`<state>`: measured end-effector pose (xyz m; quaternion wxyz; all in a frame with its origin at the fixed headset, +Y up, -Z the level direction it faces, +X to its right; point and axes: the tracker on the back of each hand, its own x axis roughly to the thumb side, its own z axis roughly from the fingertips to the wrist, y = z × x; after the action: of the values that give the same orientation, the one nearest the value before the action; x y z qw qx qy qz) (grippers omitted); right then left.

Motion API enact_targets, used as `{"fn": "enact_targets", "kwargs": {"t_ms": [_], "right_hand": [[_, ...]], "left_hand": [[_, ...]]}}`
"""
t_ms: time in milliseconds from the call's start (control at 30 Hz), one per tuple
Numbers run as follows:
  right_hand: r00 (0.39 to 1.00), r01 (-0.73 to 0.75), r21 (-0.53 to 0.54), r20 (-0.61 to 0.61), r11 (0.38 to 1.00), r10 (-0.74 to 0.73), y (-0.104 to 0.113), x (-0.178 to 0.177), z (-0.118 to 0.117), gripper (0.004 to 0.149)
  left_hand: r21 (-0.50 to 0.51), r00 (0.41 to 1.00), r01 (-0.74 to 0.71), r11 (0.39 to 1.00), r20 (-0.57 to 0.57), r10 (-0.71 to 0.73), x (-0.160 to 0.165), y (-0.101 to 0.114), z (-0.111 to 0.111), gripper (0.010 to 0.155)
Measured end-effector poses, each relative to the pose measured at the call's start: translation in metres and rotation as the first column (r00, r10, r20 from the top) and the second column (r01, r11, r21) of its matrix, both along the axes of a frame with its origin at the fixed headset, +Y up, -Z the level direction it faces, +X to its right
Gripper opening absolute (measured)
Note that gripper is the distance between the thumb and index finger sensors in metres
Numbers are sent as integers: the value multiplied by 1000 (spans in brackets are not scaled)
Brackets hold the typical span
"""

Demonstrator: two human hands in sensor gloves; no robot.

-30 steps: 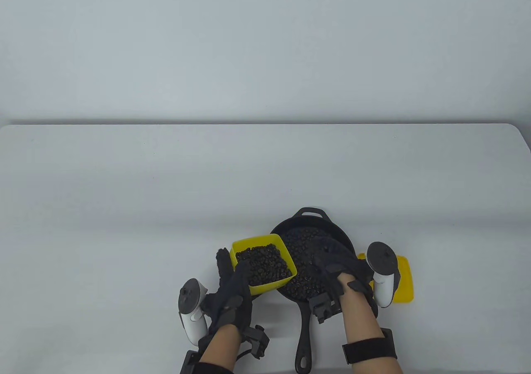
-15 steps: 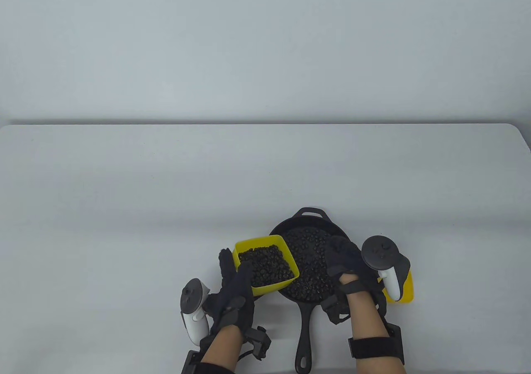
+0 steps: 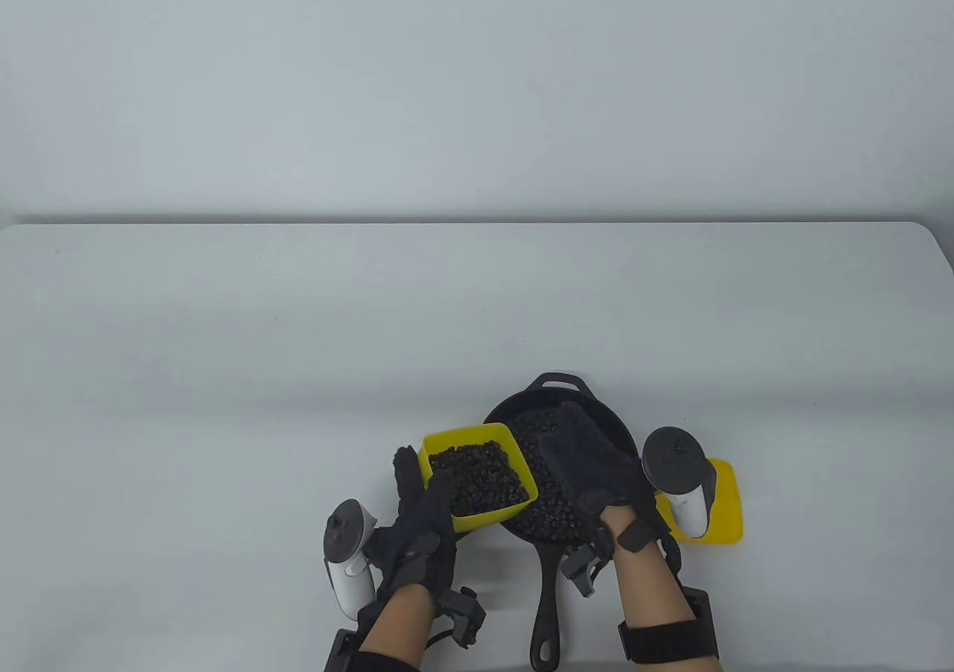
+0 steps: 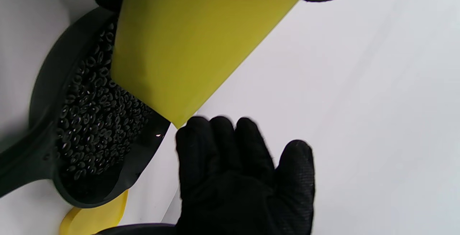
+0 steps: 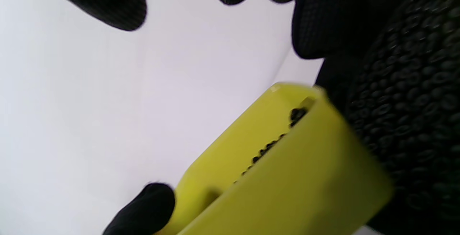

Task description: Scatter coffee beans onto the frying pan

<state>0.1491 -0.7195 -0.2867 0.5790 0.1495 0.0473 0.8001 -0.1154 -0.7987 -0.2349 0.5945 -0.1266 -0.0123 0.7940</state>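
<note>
A black cast-iron frying pan [image 3: 501, 410] sits near the table's front edge, handle [image 3: 548, 605] pointing toward me, with coffee beans [image 3: 548, 515] covering its bottom. My left hand [image 3: 417, 497] grips a yellow square container [image 3: 488, 517] full of beans [image 3: 481, 478] and holds it at the pan's left rim. The left wrist view shows the container's underside [image 4: 187, 48] tilted above the pan's beans [image 4: 97, 120]. My right hand [image 3: 585, 448] hovers flat over the pan, fingers [image 5: 107, 1] spread apart and holding nothing I can see.
A yellow lid [image 3: 719, 512] lies flat on the table just right of the pan, partly behind my right hand's tracker. The white table [image 3: 298, 344] stretches far back and to both sides.
My right hand drew back to the pan's right rim, then came forward and left again over the beans with fingers spread. The container and left hand barely shifted.
</note>
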Motion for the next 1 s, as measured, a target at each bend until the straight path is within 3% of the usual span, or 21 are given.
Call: {"fn": "enact_targets", "kwargs": {"t_ms": [67,167,267,367,467,600,667,767,1000], "right_hand": [[997,2,-13,-75,1000,-3,6,-13,3,69],[979,-146,-29,-145,989,140,6,-29,4,68],[915,-364,16,-184,931,360,4,-37,5,72],[860,-463,26,-229,886,456,0,-45,7,79],[884,-376,-27,-309,926,350,-5,-51,5,67],[904,-347,-47,-285,937,320,-7,-57,4,45],[935,-296,-71,-224,952,274,-10,-54,4,39],[997,-70,-138,-30,988,67,-13,-39,6,37],[978,200,-186,103,962,-183,-19,-9,5,37]], "left_hand": [[9,1000,2,1000,26,-2,5,2,1,84],[32,997,19,999,69,-21,13,7,4,84],[37,995,20,999,100,-23,24,12,8,84],[50,989,47,998,136,-53,32,15,10,84],[62,985,71,996,151,-80,34,17,11,84],[46,984,69,997,162,-75,31,15,10,84],[28,985,52,998,161,-56,29,12,9,84],[-2,987,6,1000,162,-5,27,8,7,84],[-49,992,-57,997,107,62,24,-1,5,84]]}}
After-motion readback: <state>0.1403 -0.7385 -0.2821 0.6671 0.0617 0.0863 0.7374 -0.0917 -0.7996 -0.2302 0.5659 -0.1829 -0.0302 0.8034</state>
